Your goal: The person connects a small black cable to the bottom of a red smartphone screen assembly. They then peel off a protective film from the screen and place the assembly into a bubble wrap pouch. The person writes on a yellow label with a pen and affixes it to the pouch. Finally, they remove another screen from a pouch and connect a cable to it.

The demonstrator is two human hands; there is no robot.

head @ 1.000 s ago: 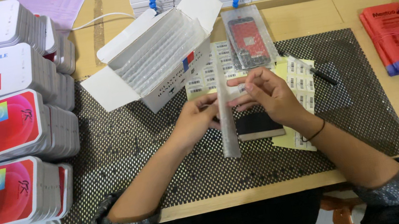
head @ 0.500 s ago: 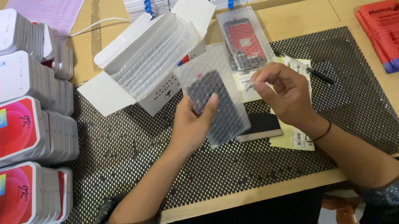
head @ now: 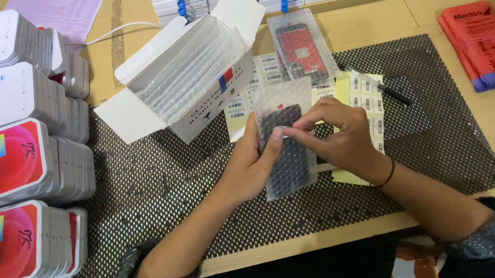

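Left hand grips bubble-wrap pouch (dark screen inside) at frame centre; right hand fingers pinch a small label on its face.

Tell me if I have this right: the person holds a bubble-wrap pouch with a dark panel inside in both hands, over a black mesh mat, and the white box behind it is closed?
Not quite. The head view shows the white box open, flaps spread, bubble-wrap pouches inside. The rest holds: left hand and right hand hold the bubble-wrap pouch over the black mesh mat.
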